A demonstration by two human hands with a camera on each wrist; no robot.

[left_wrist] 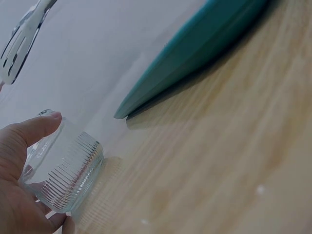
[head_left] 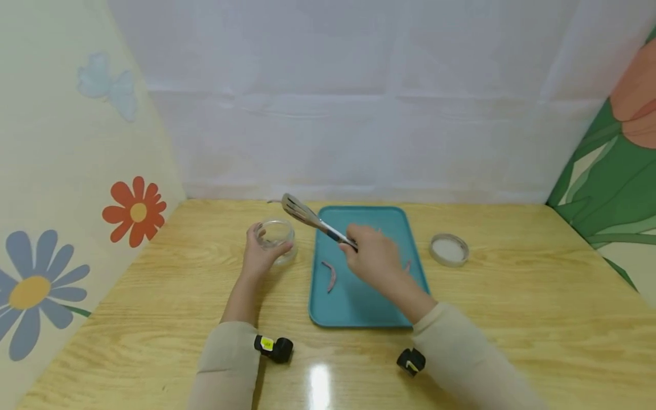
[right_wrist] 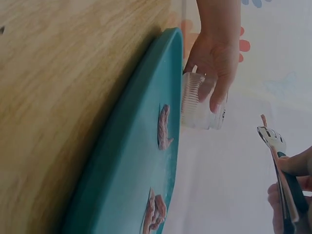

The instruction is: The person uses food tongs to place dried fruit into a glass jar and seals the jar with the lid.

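Observation:
My left hand [head_left: 258, 250] grips a clear glass jar [left_wrist: 73, 165] with ribbed sides, thumb and fingers around it, left of the tray. The jar is open at the top. In my right hand [head_left: 376, 256] is a pair of metal tongs [head_left: 307, 215] with slotted ends, raised and pointing left above the far side of the jar. A thin pinkish strip of meat [right_wrist: 263, 120] sticks out past the tongs' tips. On the teal tray [head_left: 359, 307] lies a curved meat strip [head_left: 330, 277] at the left. More meat strips [right_wrist: 155, 212] lie farther right, partly hidden by my right forearm in the head view.
A round lid [head_left: 449, 249] lies on the wooden table [head_left: 492, 319] to the right of the tray. White cloth [head_left: 359, 142] hangs behind the table, with painted panels at both sides. Each sleeve has a small black camera [head_left: 279, 348] at its wrist.

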